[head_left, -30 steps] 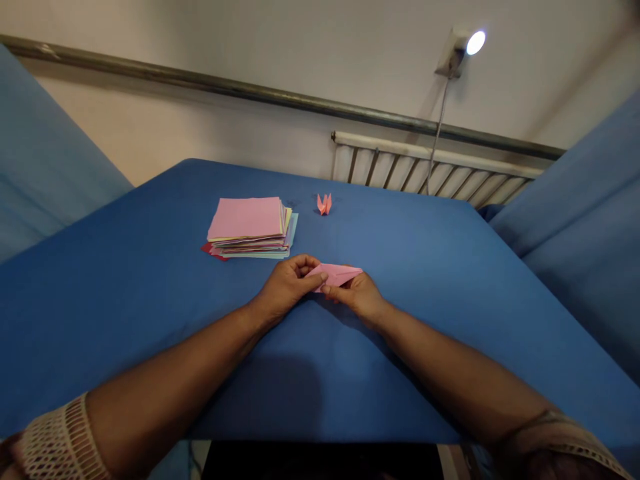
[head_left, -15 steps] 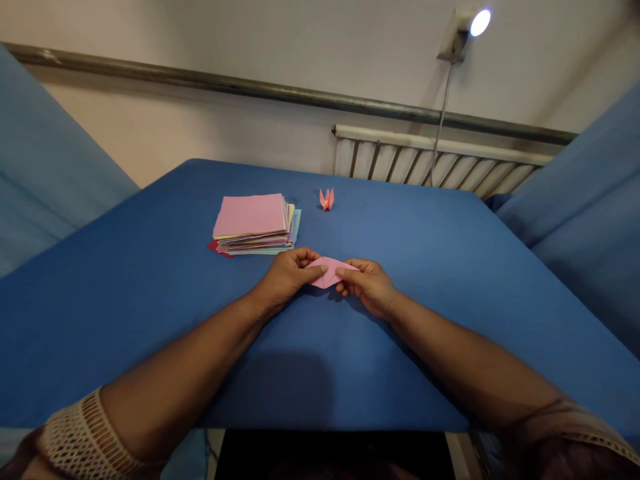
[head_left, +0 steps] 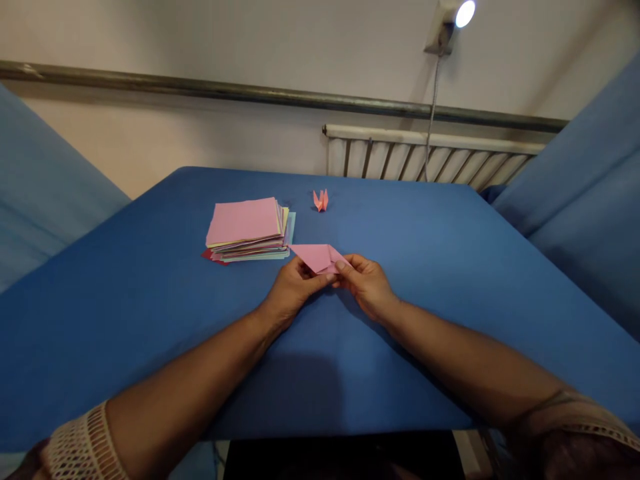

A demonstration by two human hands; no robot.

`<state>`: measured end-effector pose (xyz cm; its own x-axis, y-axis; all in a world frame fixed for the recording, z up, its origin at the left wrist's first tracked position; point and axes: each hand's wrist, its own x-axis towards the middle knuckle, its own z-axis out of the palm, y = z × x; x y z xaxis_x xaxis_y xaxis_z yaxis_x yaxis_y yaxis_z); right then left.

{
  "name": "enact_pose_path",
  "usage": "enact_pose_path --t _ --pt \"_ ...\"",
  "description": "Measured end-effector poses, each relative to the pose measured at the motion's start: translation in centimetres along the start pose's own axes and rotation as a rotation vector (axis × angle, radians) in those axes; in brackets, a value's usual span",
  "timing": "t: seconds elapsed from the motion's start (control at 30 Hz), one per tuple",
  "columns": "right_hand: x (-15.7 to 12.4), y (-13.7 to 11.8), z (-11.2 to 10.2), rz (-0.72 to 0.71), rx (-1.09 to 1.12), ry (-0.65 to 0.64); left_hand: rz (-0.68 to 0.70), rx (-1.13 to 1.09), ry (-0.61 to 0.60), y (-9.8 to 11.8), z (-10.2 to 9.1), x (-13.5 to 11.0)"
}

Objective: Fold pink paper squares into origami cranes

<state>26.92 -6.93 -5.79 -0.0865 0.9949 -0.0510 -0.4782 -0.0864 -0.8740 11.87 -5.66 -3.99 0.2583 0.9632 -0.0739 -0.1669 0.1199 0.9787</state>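
A folded pink sheet of paper (head_left: pixel 316 256) is held between both hands, just above the blue tabletop. My left hand (head_left: pixel 295 285) grips its lower edge, thumb in front and fingers behind. On the other side my right hand (head_left: pixel 367 283) pinches the paper's right end, with the thumb on the front face. One long point of the paper sticks out to the upper left, above the left fingers. Behind the paper, the fingertips are partly hidden.
A stack of coloured paper (head_left: pixel 245 223), pink on top, lies left of the hands. Farther back stands a small folded coral paper piece (head_left: pixel 321 201). The blue-covered table (head_left: pixel 425 233) meets the wall by a radiator (head_left: pixel 400 157); blue curtains (head_left: pixel 45 187) hang at both sides.
The pink paper has turned from a flat diamond to a shape pointing upper left. My left thumb has shifted down to its lower edge. The view has moved slightly.
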Motion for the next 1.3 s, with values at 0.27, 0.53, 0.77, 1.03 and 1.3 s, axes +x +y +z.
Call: enact_pose_path --t 0.27,0.53,0.77,1.03,1.3 --pt "0.3 0.5 -0.3 -0.001 -0.133 -0.048 -0.015 -0.013 0.088 0.2 -1.1 0.5" --pt "0.1 0.1 -0.6 0.009 -0.076 -0.031 -0.044 -0.024 0.098 0.3 -1.0 0.4" --pt "0.5 -0.2 -0.9 0.123 0.025 -0.033 -0.016 0.026 0.09 0.5 -1.0 0.4" --pt "0.4 0.0 -1.1 0.093 -0.014 -0.081 -0.061 -0.101 0.031 0.8 -1.3 0.5" --pt "0.4 0.6 -0.9 -0.027 -0.134 -0.126 -0.064 -0.093 0.047 0.3 -1.5 0.6"
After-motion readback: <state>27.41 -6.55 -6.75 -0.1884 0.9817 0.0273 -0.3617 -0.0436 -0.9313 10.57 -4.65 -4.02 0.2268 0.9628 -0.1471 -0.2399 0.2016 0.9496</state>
